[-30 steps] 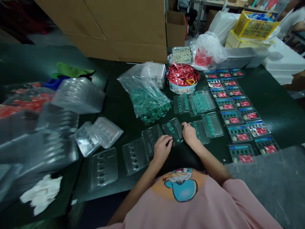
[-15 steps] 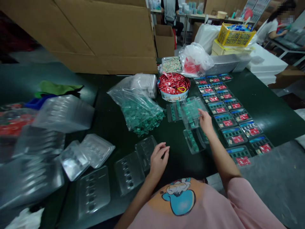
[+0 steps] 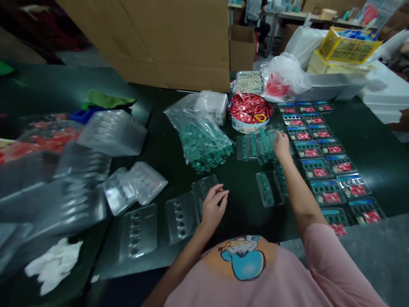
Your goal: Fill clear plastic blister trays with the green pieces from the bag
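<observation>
My right hand (image 3: 281, 147) pinches the right edge of a clear plastic tray (image 3: 266, 147) with green pieces in it, beside the round tin. That tray overlaps another filled tray (image 3: 244, 147) on its left. Below them lies a further clear tray with a row of green pieces (image 3: 267, 188), partly next to one that my right forearm covers. My left hand (image 3: 214, 207) rests with loosely bent fingers apart and nothing in them, at the edge of an empty clear tray (image 3: 201, 187). More empty trays (image 3: 182, 217) lie to its left.
A plastic bag of green pieces (image 3: 207, 147) lies mid-table. Behind stands a round tin of red packets (image 3: 251, 113). Rows of filled trays (image 3: 319, 172) line the right side. Stacked clear trays (image 3: 111, 132) stand left; a large cardboard box (image 3: 182, 47) rises at the back.
My right hand has moved the tray slightly away from me, toward the tin, farther from the lower filled tray. My left hand stays about where it was. The view has turned left.
</observation>
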`<state>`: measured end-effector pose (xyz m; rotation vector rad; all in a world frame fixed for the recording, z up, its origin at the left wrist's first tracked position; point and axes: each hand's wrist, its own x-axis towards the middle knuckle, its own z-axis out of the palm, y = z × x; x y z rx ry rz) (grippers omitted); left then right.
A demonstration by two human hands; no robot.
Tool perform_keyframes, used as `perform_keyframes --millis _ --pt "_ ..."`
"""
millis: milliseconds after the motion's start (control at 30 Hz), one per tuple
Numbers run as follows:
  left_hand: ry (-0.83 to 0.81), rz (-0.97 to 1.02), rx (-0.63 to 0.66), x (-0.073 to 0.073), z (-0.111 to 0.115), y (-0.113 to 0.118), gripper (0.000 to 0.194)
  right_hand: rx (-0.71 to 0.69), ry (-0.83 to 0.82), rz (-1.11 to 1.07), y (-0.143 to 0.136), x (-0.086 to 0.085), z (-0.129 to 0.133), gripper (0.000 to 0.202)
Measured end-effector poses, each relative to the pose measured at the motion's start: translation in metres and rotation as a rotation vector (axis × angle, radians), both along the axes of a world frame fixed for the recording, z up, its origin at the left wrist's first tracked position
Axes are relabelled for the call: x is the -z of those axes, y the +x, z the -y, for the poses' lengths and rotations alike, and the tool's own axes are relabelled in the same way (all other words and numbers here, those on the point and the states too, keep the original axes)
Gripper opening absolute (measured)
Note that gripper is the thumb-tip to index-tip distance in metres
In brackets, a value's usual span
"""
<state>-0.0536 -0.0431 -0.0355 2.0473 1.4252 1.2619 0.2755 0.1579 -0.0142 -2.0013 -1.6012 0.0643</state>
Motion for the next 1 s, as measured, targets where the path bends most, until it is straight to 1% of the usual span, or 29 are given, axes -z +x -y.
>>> perform_keyframes --millis 67,133,167,200,267,300,333,400,433,467,533,600,700,767,833,933,1000 --pt "-0.004 0.013 -0.013 0.000 0.005 -0.001 0.014 0.009 0.053 -0.007 -0.003 -0.007 0.007 0.042" --pt "-0.014 0.009 -0.022 0.000 0.014 -0.005 0.015 -0.002 0.156 -0.009 -0.012 -0.015 0.018 0.040" --pt "-0.018 -0.004 -0.029 0.000 0.019 -0.008 0.015 -0.047 0.209 -0.019 -0.021 -0.019 0.025 0.039" --pt "-0.022 -0.026 -0.040 0.000 0.025 -0.013 0.016 -0.124 0.250 -0.045 -0.033 -0.022 0.034 0.038" --pt "-0.037 -0.089 -0.078 0.002 0.038 -0.024 0.017 -0.344 0.254 -0.134 -0.066 -0.022 0.060 0.035" --pt "-0.050 -0.128 -0.100 0.004 0.045 -0.030 0.019 -0.463 0.218 -0.194 -0.086 -0.019 0.076 0.032" --pt "-0.068 -0.168 -0.119 0.006 0.053 -0.036 0.020 -0.585 0.146 -0.247 -0.107 -0.014 0.094 0.028" --pt "-0.117 -0.242 -0.138 0.011 0.066 -0.047 0.024 -0.815 -0.031 -0.295 -0.149 0.003 0.130 0.023" --pt "-0.143 -0.277 -0.139 0.013 0.072 -0.051 0.025 -0.904 -0.095 -0.287 -0.167 0.013 0.145 0.023" --pt "-0.169 -0.311 -0.142 0.015 0.077 -0.054 0.026 -0.976 -0.139 -0.253 -0.182 0.022 0.158 0.023" --pt "-0.219 -0.381 -0.154 0.019 0.085 -0.055 0.029 -1.033 -0.171 -0.144 -0.196 0.039 0.174 0.024" --pt "-0.260 -0.432 -0.160 0.023 0.090 -0.053 0.033 -1.050 -0.184 -0.072 -0.193 0.049 0.180 0.023" --pt "-0.282 -0.437 -0.118 0.027 0.094 -0.046 0.035 -1.070 -0.178 -0.062 -0.167 0.049 0.181 0.013" --pt "-0.274 -0.427 -0.062 0.030 0.091 -0.040 0.035 -1.087 -0.182 -0.094 -0.148 0.044 0.182 0.009" --pt "-0.259 -0.427 -0.025 0.031 0.084 -0.035 0.035 -1.116 -0.209 -0.122 -0.135 0.037 0.182 0.011" --pt "-0.246 -0.422 -0.041 0.028 0.069 -0.029 0.032 -1.163 -0.271 -0.139 -0.128 0.026 0.174 0.017" --pt "-0.245 -0.410 -0.048 0.024 0.060 -0.027 0.031 -1.140 -0.280 -0.128 -0.130 0.020 0.160 0.019"
